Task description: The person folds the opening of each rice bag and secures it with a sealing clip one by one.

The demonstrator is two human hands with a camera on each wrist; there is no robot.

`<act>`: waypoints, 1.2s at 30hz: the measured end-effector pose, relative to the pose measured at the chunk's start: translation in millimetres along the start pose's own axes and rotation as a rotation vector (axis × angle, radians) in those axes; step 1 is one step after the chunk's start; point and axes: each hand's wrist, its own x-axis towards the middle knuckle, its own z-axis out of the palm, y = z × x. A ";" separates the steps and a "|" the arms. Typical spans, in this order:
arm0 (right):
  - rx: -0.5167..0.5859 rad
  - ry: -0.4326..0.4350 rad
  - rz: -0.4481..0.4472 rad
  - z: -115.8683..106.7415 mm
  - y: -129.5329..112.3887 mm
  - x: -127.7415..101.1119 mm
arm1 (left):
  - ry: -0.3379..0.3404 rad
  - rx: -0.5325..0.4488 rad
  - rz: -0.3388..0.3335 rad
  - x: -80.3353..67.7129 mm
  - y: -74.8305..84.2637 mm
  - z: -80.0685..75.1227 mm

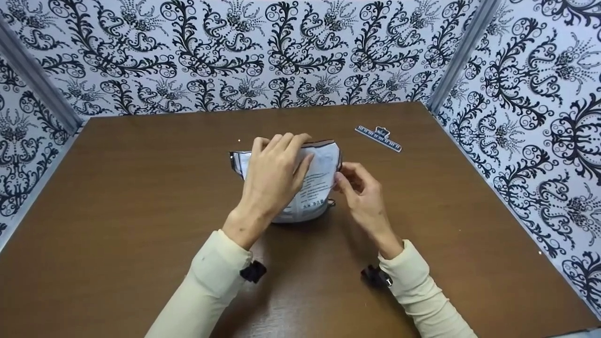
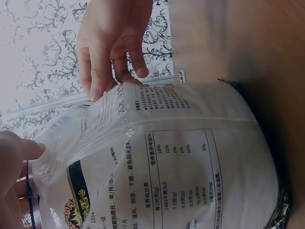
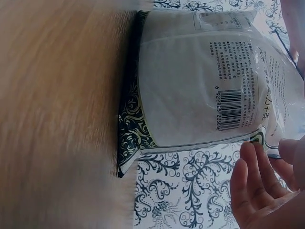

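Note:
A white printed plastic food bag [image 1: 319, 176] stands upright on the table, with small text, a table of figures and a barcode on its side. Its base is dark with a gold scroll pattern, seen best in the right wrist view. My left hand [image 1: 277, 171] grips the folded top of the bag, thumb on the near face and fingers over the far side. At the bag's right side edge, my right hand [image 1: 368, 199] pinches the film between thumb and fingers. The contents of the bag are hidden.
A long blue-and-white clip [image 1: 379, 137] lies on the brown wooden table [image 1: 155, 197], behind and right of the bag. Walls [image 1: 225, 56] with a black-and-white scroll pattern enclose the back and both sides. Black straps [image 1: 253, 271] hang at the cuffs.

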 end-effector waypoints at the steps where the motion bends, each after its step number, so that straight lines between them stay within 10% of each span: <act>1: -0.012 0.009 -0.005 0.0 -0.1 0.6 | 0.001 -0.006 -0.002 0.0 -0.1 0.1; 36: -0.025 0.188 -0.190 0.3 -5.0 16.3 | 0.058 -0.144 -0.076 3.7 1.8 3.4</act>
